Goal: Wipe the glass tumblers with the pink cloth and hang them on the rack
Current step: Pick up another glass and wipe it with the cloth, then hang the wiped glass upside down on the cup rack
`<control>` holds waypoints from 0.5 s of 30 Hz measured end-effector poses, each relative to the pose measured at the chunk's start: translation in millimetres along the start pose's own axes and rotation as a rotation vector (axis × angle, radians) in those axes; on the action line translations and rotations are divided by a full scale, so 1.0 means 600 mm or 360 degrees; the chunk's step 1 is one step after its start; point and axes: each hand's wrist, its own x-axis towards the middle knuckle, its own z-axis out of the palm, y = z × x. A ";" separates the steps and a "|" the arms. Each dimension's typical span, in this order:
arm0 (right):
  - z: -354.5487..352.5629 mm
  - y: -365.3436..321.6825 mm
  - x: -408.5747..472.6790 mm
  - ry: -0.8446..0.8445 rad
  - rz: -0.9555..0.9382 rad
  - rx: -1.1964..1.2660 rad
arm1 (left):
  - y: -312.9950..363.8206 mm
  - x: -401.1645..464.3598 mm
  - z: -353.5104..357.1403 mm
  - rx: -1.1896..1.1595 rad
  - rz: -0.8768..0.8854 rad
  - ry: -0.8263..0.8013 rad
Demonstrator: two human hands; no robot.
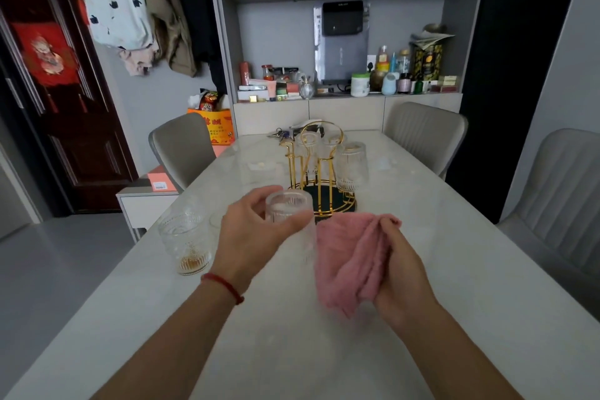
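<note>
The left hand (pixel 256 224) is curling its fingers (pixel 259 196) round a glass tumbler (pixel 290 221), holding it upright above the worktop (pixel 454 269), while the right hand (pixel 401 273) is pinching the pink cloth (pixel 350 256), which is hanging just to the tumbler's right. The gold rack (pixel 319 169) is standing straight beyond the held tumbler, already carrying hung tumblers (pixel 352 167), so the left hand is lying nearer to it. Another tumbler (pixel 185 239) is sitting on the worktop to the left.

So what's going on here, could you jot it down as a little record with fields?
left hand: grips a glass tumbler above the table
right hand: holds the pink cloth beside that tumbler
rack: gold, behind the hands, one hung tumbler plainly visible
waiting tumbler: upright on the left, amber liquid in the bottom
</note>
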 end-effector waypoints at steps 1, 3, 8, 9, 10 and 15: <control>-0.004 0.000 0.010 0.0007 0.0065 -0.0006 | 0.011 0.025 -0.002 -0.0096 -0.0047 0.0054; -0.008 0.006 0.027 0.0047 0.0130 -0.0130 | 0.033 0.087 -0.008 -0.0201 -0.0095 0.0191; -0.012 0.064 0.059 0.0098 0.0194 -0.0386 | 0.087 0.247 -0.022 -0.0151 -0.0084 0.0479; -0.014 0.077 0.068 0.0100 0.0219 -0.0464 | 0.092 0.270 -0.020 -0.0145 -0.0094 0.0485; -0.012 0.082 0.078 0.0067 0.0241 -0.0523 | 0.094 0.292 -0.016 -0.0124 -0.0093 0.0491; -0.013 0.077 0.120 0.0034 0.0372 -0.0882 | 0.073 0.368 0.018 0.0120 -0.0066 0.0509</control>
